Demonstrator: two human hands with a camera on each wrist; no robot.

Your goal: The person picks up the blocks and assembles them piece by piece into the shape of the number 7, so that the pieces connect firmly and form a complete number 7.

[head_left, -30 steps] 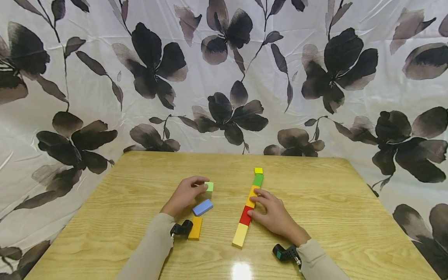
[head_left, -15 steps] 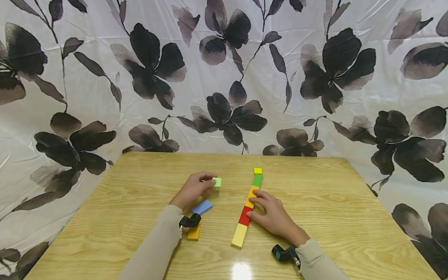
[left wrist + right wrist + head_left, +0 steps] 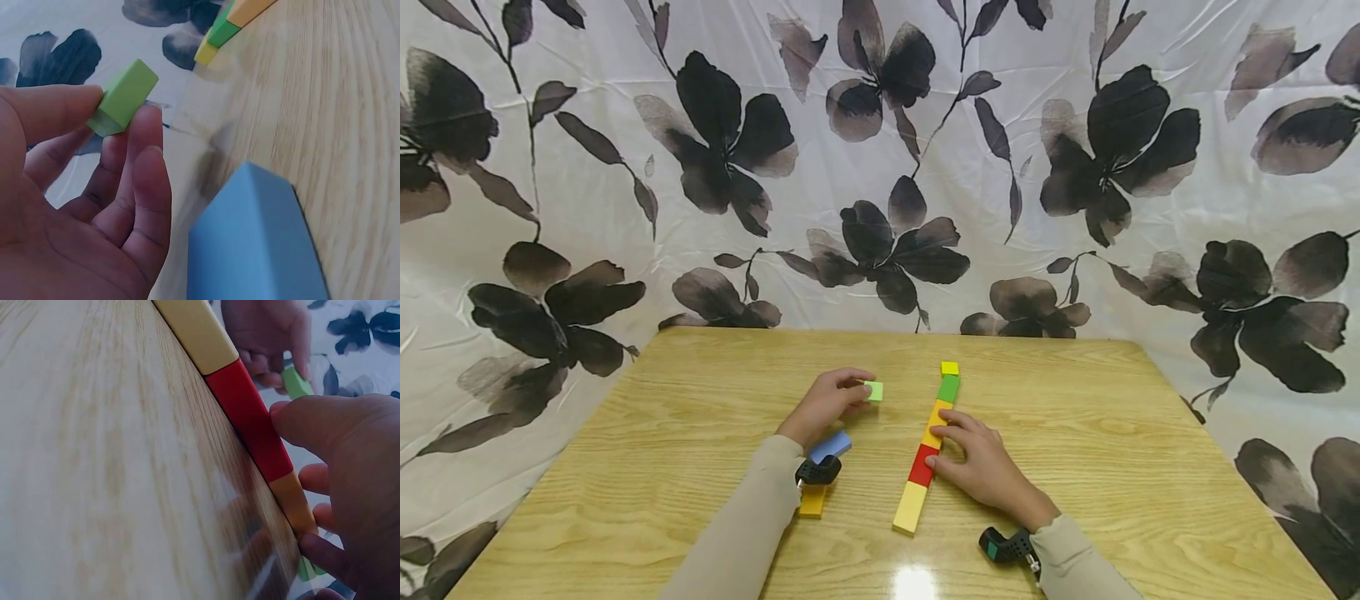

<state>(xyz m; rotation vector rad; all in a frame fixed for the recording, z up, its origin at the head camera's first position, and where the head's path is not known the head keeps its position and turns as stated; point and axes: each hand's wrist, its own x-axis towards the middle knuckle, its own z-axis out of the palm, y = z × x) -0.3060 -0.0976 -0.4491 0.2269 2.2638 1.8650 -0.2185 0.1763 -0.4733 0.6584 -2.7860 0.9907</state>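
Note:
My left hand [image 3: 826, 407] pinches a small light green block [image 3: 875, 391] between thumb and fingertips; in the left wrist view it looks raised off the table. To its right runs a row of blocks: pale yellow [image 3: 910, 508] nearest, then red [image 3: 922, 465], orange [image 3: 933, 422] and green [image 3: 949, 388], with a small bright yellow block [image 3: 950, 368] at the far end. My right hand [image 3: 988, 471] rests along the row's right side, thumb at the red block [image 3: 249, 419] and fingers by the orange block [image 3: 295, 503], not wrapped round either.
A blue block [image 3: 832, 447] lies under the left wrist, with another orange block [image 3: 812, 503] nearer, partly hidden by the wrist camera [image 3: 818, 471]. The wooden table [image 3: 1075, 417] ends at a white floral cloth [image 3: 880, 167] behind.
My left hand has carried the light green block right, toward the row, and its wrist now covers more of the blue and loose orange blocks. The right hand stays at the row.

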